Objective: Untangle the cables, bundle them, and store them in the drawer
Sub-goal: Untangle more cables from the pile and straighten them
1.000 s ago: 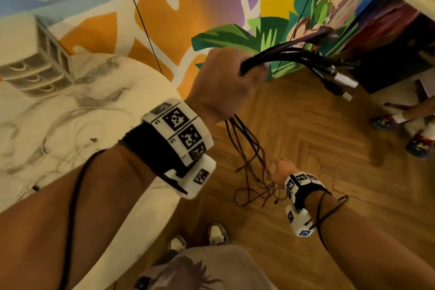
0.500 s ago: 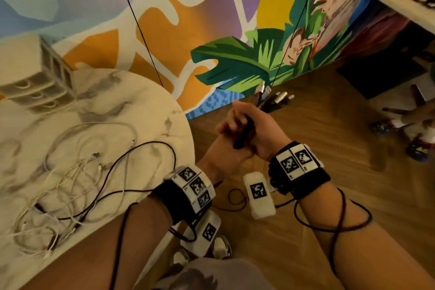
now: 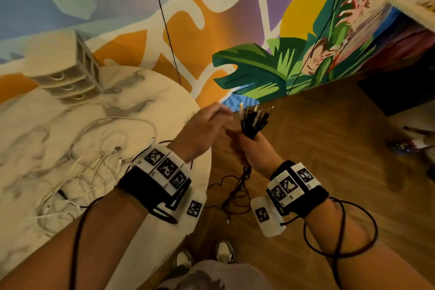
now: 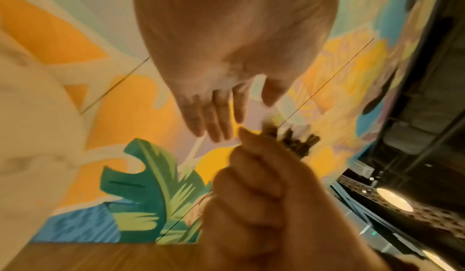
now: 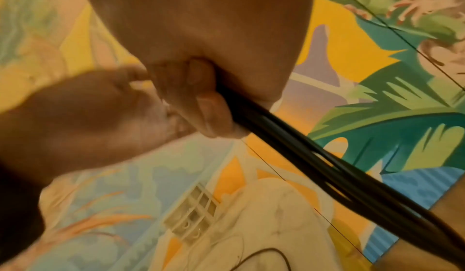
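Observation:
My right hand (image 3: 242, 146) grips a bundle of black cables (image 3: 254, 121) upright over the wooden floor, plug ends fanning out above the fist. The strands below the fist (image 3: 237, 186) hang tangled toward the floor. In the right wrist view the fingers (image 5: 201, 100) curl round the black cables (image 5: 302, 148). My left hand (image 3: 210, 122) hovers just left of the plugs with straight fingers (image 4: 214, 120), holding nothing. White cables (image 3: 94, 160) lie loosely tangled on the round marble table (image 3: 153, 106). A small beige drawer unit (image 3: 68, 77) stands at the table's far side, its drawers shut.
The table edge curves close to my left forearm. A black cable (image 3: 341, 226) loops round my right forearm. Two thin black cords (image 3: 164, 23) hang down the painted wall. A dark mat (image 3: 395, 92) lies on the floor at right. My shoes (image 3: 223, 252) show below.
A second ago my left hand held the bundle high while the right worked the strands below. The hands then met, and now the left has let go and the right alone holds the bundle.

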Demonstrator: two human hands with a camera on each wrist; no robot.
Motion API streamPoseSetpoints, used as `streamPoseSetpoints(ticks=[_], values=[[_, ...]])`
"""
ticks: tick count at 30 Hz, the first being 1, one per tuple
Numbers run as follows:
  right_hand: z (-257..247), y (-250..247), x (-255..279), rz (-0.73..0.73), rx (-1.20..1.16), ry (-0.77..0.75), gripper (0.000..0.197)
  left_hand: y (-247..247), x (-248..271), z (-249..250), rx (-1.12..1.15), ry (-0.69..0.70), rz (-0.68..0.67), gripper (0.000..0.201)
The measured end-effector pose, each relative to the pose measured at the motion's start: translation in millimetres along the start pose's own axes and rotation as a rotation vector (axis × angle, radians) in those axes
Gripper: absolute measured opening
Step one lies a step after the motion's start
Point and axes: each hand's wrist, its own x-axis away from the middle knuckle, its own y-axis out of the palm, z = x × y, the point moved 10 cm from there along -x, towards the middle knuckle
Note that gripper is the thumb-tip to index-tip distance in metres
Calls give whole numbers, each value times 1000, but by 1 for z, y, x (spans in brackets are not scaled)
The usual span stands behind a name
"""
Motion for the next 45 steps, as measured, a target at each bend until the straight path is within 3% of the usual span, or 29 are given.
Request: streamPoseSetpoints(ticks=[3, 6, 7, 8, 9, 10, 12, 15, 19, 24, 27, 29, 32, 34, 37, 40, 43, 45], values=[[5, 18, -3, -55, 146, -35, 35, 3, 12, 56, 36, 238, -4, 39], [9, 37, 0, -137, 275, -89, 15, 22, 30, 70, -262, 389, -18, 40], [10, 40, 1, -134, 285, -80, 34, 24, 35, 65, -334, 425, 10, 37], [12, 41, 1, -137, 256, -85, 39, 24, 38, 60, -373, 451, 36, 34], [22, 44, -1, -183, 230, -50, 22, 22, 41, 56, -393, 476, 68, 33], [20, 45, -2, -182, 289, -89, 17, 20, 45, 55, -420, 496, 92, 34], [21, 43, -4, -133, 371, -117, 43, 16, 52, 54, -474, 528, 134, 38], [23, 46, -6, -151, 342, -181, 40, 8, 57, 50, -486, 525, 187, 40], [29, 51, -9, -108, 273, -101, 34, 7, 61, 41, -484, 563, 234, 34], [30, 67, 3, -94, 238, -13, 39, 4, 64, 20, -486, 461, 161, 41], [51, 78, 3, -139, 127, 96, 35, -35, 66, -15, -361, 305, 180, 35], [71, 80, 3, -134, 143, 190, 37, -75, 66, -61, -413, 86, 227, 31], [92, 84, 6, -104, 25, 279, 36, -106, 91, -179, -733, -410, -34, 31], [99, 88, 7, -84, -19, 310, 35, -112, 125, -241, -922, -571, -190, 38], [111, 97, 4, -93, 2, 338, 38, -105, 155, -285, -1010, -558, -215, 36], [119, 102, 2, -101, 24, 340, 41, -89, 165, -294, -1051, -515, -251, 29], [128, 111, -1, -111, 108, 354, 43, -65, 163, -267, -997, -329, -324, 25], [137, 116, -4, -110, 247, 360, 50, -55, 156, -230, -898, -180, -316, 7]])
